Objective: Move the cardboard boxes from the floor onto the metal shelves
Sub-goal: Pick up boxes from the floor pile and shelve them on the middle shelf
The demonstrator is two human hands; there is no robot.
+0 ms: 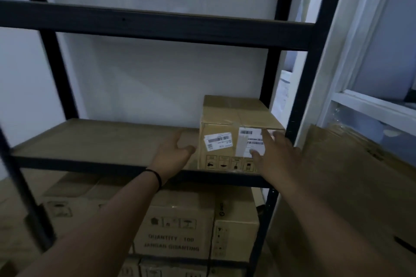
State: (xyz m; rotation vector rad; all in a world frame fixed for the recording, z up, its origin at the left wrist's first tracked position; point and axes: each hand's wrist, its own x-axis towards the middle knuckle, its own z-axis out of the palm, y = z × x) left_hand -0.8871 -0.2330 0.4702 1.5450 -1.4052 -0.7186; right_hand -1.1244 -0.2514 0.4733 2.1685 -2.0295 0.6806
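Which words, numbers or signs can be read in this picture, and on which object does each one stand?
"QUANTITY 100": front of the brown cardboard carton under the shelf.
"JANGAN GIBANTING" below it, blurred, so the spelling is uncertain.
Handling pictograms on that carton: too blurred to tell.
White barcode labels and black pictograms on the small brown cardboard box on the shelf: too small to read.

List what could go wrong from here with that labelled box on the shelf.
1. The labelled box sits at the shelf board's front edge near the right post; a nudge from the open right hand in front of its face might tip it off.
2. The left hand hovers beside it, holding nothing, so neither hand would catch it.
3. The picture is blurred, so whether anything touches the box is unclear.
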